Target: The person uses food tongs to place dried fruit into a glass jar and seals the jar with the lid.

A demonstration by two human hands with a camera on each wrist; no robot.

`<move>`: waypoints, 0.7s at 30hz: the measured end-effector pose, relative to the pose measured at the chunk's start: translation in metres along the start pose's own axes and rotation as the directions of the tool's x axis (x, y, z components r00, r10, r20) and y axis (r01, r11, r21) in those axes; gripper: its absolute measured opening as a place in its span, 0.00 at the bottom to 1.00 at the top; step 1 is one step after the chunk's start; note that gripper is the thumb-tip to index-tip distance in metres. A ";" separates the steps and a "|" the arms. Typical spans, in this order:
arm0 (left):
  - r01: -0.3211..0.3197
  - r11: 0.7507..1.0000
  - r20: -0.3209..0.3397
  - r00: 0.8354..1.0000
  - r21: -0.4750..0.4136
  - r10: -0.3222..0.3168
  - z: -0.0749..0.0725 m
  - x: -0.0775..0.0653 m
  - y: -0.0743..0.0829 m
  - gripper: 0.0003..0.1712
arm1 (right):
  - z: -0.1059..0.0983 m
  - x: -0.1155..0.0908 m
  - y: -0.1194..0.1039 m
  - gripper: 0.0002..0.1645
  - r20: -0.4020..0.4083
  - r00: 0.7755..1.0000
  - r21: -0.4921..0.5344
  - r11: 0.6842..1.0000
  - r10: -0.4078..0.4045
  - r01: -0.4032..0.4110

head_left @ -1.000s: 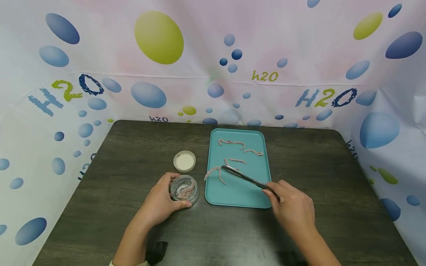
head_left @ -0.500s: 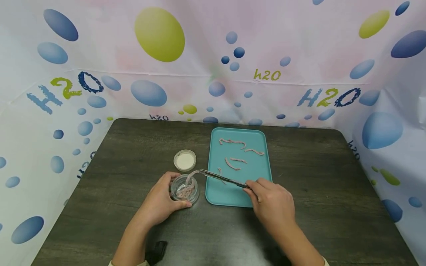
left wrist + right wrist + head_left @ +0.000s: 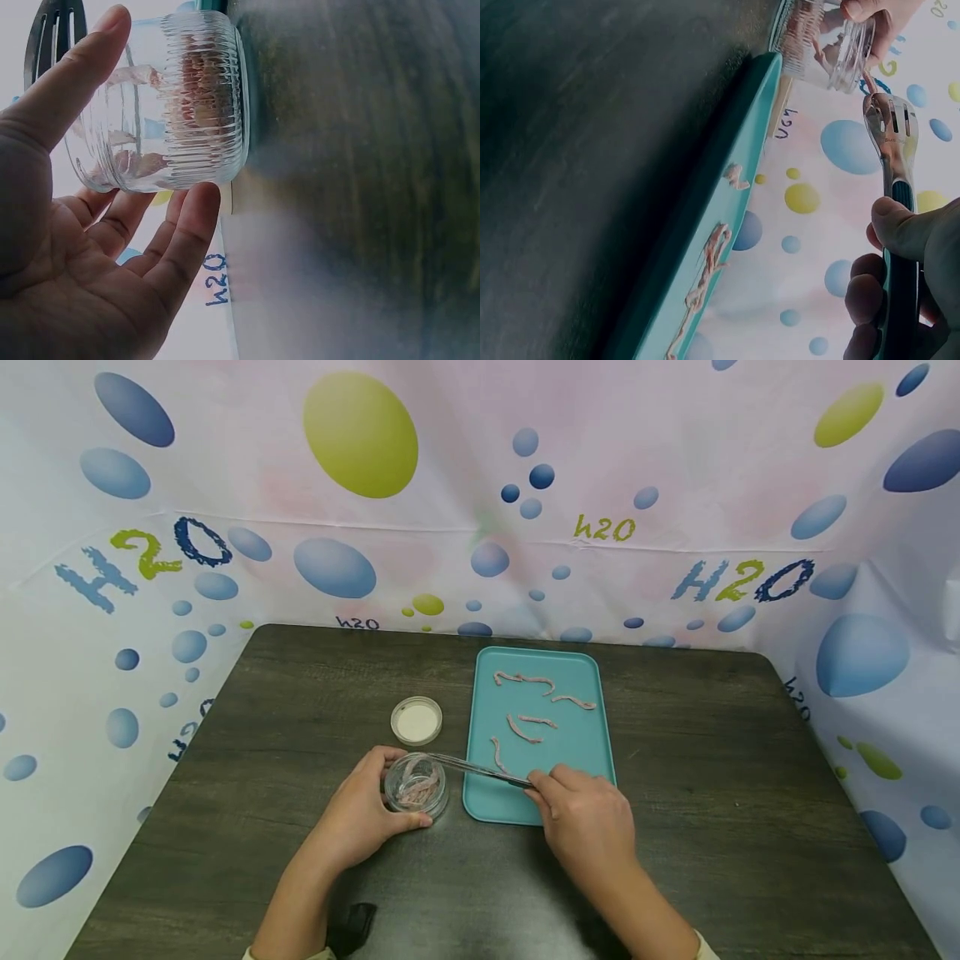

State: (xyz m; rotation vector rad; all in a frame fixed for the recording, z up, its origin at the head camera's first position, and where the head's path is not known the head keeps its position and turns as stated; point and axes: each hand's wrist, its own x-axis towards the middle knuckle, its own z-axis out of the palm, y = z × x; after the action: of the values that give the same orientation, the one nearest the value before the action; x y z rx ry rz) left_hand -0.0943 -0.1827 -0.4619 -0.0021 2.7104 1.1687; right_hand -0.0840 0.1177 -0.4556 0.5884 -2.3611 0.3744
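Note:
My left hand holds a small ribbed glass jar upright on the table, thumb on one side and fingers on the other. Several pink, stringy strips lie inside the open jar. The right hand grips metal tongs with slotted tips, which reach over to the jar's mouth. In the right wrist view a thin pink strip runs from the tips towards the mouth. More pink strips lie spread over a teal tray beside the jar.
A round lid with a pale inside lies just behind the jar. The dark wood-grain table ends at a white printed backdrop at the back. A small black object is near my left forearm.
The right hand has moved left with the tongs, carrying a pink strip from the tray to the jar's mouth, where it now hangs inside. The left hand stays on the jar.

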 end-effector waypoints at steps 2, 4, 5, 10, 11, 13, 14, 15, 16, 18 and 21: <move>0.002 1.000 0.000 1.000 -0.004 -0.002 0.000 0.000 0.000 0.55 | 0.002 0.000 -0.001 0.16 -0.005 1.000 0.002 1.000 -0.005 0.005; 0.005 1.000 0.002 1.000 -0.006 -0.005 0.000 0.000 0.000 0.55 | 0.003 0.000 -0.003 0.16 -0.006 1.000 0.002 1.000 -0.010 0.010; 0.006 1.000 0.002 1.000 -0.006 -0.006 0.000 0.000 0.001 0.55 | 0.004 0.000 -0.003 0.17 -0.007 1.000 0.003 1.000 -0.014 0.014; 0.007 1.000 -0.001 1.000 -0.004 -0.007 -0.001 -0.001 0.001 0.54 | 0.005 0.000 -0.009 0.18 -0.009 0.999 0.000 0.999 -0.036 0.036; 0.006 1.000 -0.002 1.000 -0.004 -0.006 0.000 -0.001 0.001 0.54 | 0.006 0.000 -0.010 0.18 -0.008 0.999 -0.001 0.999 -0.042 0.042; 0.005 1.000 -0.002 1.000 -0.006 -0.005 -0.001 -0.001 0.001 0.54 | 0.007 0.000 -0.012 0.18 -0.007 0.999 -0.006 0.999 -0.051 0.051; 0.005 1.000 -0.002 1.000 -0.006 -0.005 -0.001 -0.001 0.001 0.54 | 0.008 -0.001 -0.013 0.18 -0.007 0.998 -0.006 0.998 -0.055 0.055; 0.005 1.000 -0.001 1.000 -0.009 -0.005 -0.001 -0.001 0.001 0.55 | 0.009 -0.001 -0.014 0.18 -0.007 0.998 -0.007 0.998 -0.057 0.057; 0.005 1.000 -0.001 1.000 -0.010 -0.005 -0.001 -0.001 0.001 0.55 | 0.009 -0.001 -0.015 0.18 -0.006 0.998 -0.006 0.998 -0.059 0.059; 0.006 1.000 0.000 1.000 -0.011 -0.006 -0.001 -0.002 0.001 0.55 | 0.010 -0.002 -0.016 0.18 -0.007 0.998 -0.006 0.998 -0.062 0.062; 0.006 1.000 0.001 1.000 -0.011 -0.006 0.000 -0.002 0.002 0.55 | 0.009 -0.002 -0.017 0.18 0.001 0.998 -0.002 0.998 -0.062 0.062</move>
State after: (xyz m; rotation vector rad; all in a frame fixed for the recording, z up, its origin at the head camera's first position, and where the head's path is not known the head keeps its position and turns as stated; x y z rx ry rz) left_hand -0.0929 -0.1819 -0.4602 -0.0113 2.7015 1.1818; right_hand -0.0789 0.1001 -0.4622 0.6591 -2.3375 0.3443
